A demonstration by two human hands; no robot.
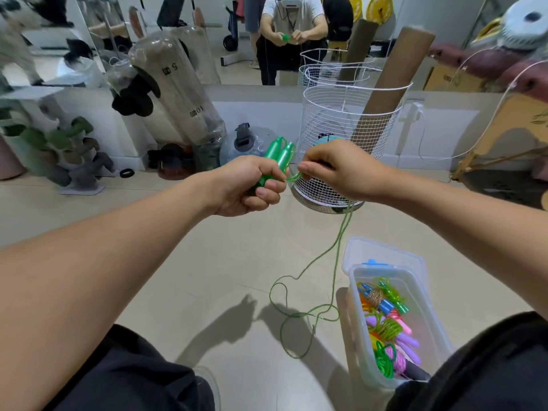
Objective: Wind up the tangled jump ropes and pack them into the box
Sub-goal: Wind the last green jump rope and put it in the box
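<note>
My left hand (252, 186) grips the two green handles (277, 157) of a jump rope, held side by side and pointing up and away. My right hand (335, 170) pinches the green rope (335, 262) right beside the handles. From there the rope hangs down and lies in loose loops on the floor between my knees. A clear plastic box (355, 336) stands on the floor at the lower right, holding several wound ropes in green, orange, blue, purple and pink.
A white wire basket (350, 129) with cardboard tubes stands just behind my hands. Large clear water bottles (175, 93) and dumbbells stand at the left. A mirror on the wall reflects me. My knees in dark shorts frame the bottom.
</note>
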